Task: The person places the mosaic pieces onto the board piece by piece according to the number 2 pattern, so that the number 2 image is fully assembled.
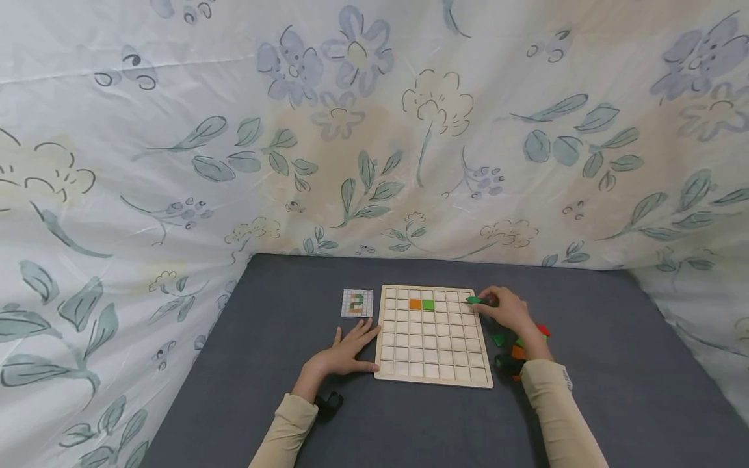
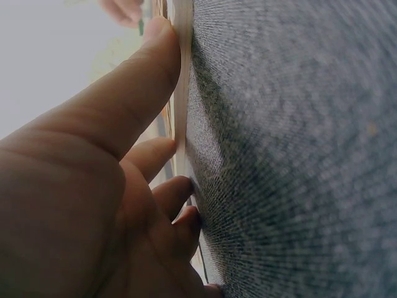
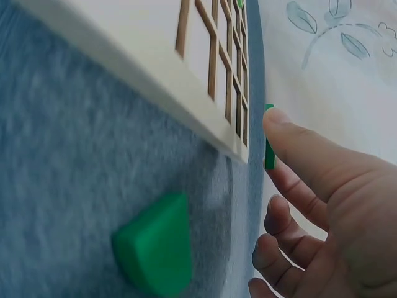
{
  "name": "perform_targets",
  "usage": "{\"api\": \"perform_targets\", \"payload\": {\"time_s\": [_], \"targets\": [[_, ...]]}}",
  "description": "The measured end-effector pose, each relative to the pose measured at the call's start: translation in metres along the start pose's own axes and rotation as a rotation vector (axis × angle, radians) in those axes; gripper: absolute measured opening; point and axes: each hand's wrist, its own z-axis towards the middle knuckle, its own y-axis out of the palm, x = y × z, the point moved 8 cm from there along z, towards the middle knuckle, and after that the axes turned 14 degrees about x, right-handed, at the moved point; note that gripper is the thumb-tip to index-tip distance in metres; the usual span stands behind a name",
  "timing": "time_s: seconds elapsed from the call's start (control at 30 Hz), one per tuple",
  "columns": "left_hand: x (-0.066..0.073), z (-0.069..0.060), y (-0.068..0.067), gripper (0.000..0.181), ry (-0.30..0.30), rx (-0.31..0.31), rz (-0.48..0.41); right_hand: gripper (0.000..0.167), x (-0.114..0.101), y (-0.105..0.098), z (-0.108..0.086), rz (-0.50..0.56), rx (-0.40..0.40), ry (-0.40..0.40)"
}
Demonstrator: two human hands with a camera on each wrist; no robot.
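A pale wooden grid board lies on the dark cloth. An orange square tile and a light green square tile sit side by side in its second row. My right hand pinches a dark green tile between thumb and finger, near the board's upper right corner. My left hand rests by the board's left edge, fingers spread; in the left wrist view its thumb and fingertips touch the wooden rim. The held tile's full shape is partly hidden by the fingers.
A small pattern card with a coloured figure lies left of the board. Beneath my right forearm are loose orange, red and green tiles, partly covered. A dark green piece lies beside the board's right edge. A flowered curtain hangs behind.
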Motion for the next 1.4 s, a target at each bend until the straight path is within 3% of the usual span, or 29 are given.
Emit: {"api": "perform_targets", "payload": {"time_s": [0.23,1.4], "targets": [[-0.001,0.000,0.001,0.081,0.002,0.000,0.002,0.033,-0.007,0.006,0.003,0.004,0.000,0.031],[-0.006,0.002,0.004,0.081,0.005,-0.008,0.011,0.029,-0.033,0.032,0.001,0.071,-0.041,-0.004]]}}
